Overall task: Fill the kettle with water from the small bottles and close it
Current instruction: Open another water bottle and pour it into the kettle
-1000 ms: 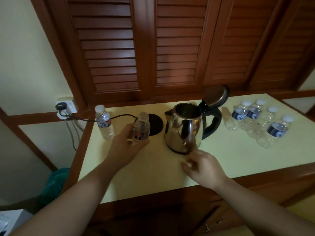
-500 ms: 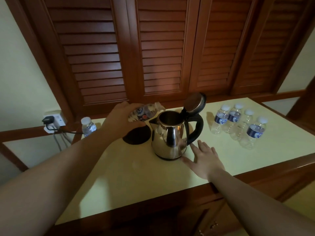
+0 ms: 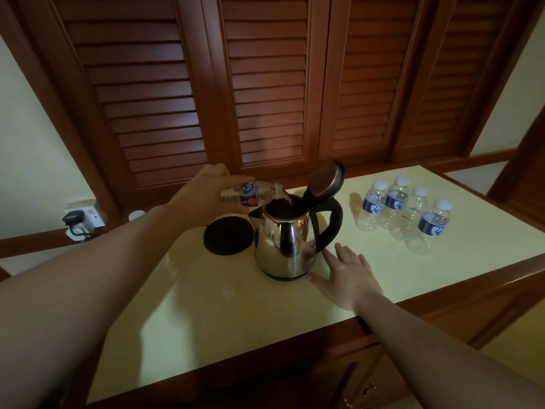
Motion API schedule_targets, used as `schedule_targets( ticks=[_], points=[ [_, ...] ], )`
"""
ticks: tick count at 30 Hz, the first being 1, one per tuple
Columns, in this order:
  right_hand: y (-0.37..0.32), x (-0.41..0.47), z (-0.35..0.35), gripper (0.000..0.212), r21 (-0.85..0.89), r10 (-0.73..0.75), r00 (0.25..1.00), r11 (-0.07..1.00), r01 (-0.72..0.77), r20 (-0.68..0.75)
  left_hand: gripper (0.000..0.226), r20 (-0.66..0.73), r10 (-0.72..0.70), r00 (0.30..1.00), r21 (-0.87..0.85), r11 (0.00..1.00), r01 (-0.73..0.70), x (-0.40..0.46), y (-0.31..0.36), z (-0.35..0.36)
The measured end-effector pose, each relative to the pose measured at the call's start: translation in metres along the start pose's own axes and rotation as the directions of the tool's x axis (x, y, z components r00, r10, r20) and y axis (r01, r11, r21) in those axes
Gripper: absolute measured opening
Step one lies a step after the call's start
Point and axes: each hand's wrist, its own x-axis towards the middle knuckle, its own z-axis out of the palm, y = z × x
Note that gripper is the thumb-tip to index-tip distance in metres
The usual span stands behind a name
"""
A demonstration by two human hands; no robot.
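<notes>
Under the left hand [image 3: 203, 193], gripping a tipped bottle [image 3: 256, 193] over the open kettle [image 3: 287, 240]: pouring step. Right hand [image 3: 346, 274] flat on desk [image 3: 206, 314]. Next, probably: drain fully, fetch another.

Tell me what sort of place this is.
Probably a hotel room's tea corner: an electric kettle beside its base, a cluster of small complimentary-looking water bottles on a built-in counter, and louvered wooden doors behind.

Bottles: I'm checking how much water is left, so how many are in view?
6. One tipped over the kettle in the left hand; four grouped right; one cap behind the left forearm, its bottle hidden.
</notes>
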Motion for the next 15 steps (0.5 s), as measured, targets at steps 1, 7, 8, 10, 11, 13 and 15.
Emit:
schedule_targets(
  ticks=[1, 7, 8, 10, 11, 13, 15],
  points=[
    [0.0, 0.0, 0.0, 0.1, 0.001, 0.001, 1.0, 1.0, -0.001, -0.001, 0.074, 0.007, 0.009, 1.0, 0.011, 1.0, -0.009, 0.001, 0.001, -0.002],
    [0.0, 0.0, 0.0, 0.101, 0.005, 0.002, 1.0, 1.0, -0.002, -0.007, 0.073, 0.043, 0.05, 0.998, 0.038, 0.998, -0.051, 0.009, 0.003, -0.008],
    [0.001, 0.0, 0.0, 0.102, 0.007, 0.0, 1.0, 1.0, 0.0, -0.011, 0.073, 0.047, 0.045, 0.998, 0.047, 0.998, -0.048, 0.01, 0.003, -0.009],
    [0.001, 0.0, 0.001, 0.103, 0.007, -0.003, 1.0, 1.0, 0.004, -0.018, 0.072, 0.047, 0.046, 0.998, 0.063, 0.997, -0.048, 0.012, 0.003, -0.01],
    [0.001, 0.0, 0.001, 0.103, 0.004, -0.003, 1.0, 1.0, 0.003, -0.018, 0.072, 0.046, 0.047, 0.998, 0.066, 0.997, -0.05, 0.013, 0.004, -0.011],
    [0.001, 0.0, 0.001, 0.102, 0.004, 0.0, 1.0, 1.0, 0.0, -0.011, 0.071, 0.052, 0.05, 0.997, 0.07, 0.996, -0.054, 0.014, 0.005, -0.012],
    [0.001, 0.0, 0.0, 0.102, 0.006, -0.001, 1.0, 1.0, 0.001, -0.012, 0.07, 0.064, 0.056, 0.996, 0.083, 0.995, -0.062, 0.015, 0.007, -0.013]
  ],
)
